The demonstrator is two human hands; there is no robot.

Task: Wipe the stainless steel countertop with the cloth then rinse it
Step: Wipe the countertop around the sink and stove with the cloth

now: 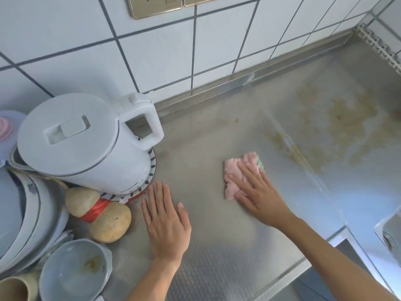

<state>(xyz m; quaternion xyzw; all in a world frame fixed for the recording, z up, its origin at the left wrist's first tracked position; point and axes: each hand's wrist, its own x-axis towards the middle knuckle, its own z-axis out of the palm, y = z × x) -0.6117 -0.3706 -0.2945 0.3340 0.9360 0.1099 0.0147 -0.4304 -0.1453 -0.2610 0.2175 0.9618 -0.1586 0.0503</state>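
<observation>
The right hand (258,192) is pressing the pink cloth (238,174) flat against the stainless steel counter (206,137), fingers straight and spread across the folded pad, while the left hand (166,220) is resting palm-down on the bare steel just beside the white kettle (86,142), fingers straight and close together, holding nothing. The cloth is lying in the middle of the counter, well short of the brownish staining (329,127) that is spreading across the far right section (a thinner smear is running along the ridge just beyond the cloth). To my eye the wiping is only partly done, since that stained patch is looking untouched. Doing this step well probably means keeping the palm's weight over the whole pad so the edges are not lifting, then working outward in overlapping strokes toward the stain and along the ridge where grime is likely collecting. The left hand is bracing sensibly, though it is sitting close to the kettle, the gourd (99,213) and the stacked bowls (73,270), so broad sweeps leftward are risking a knock. The sink (388,233) at the right edge is waiting for the rinse.
</observation>
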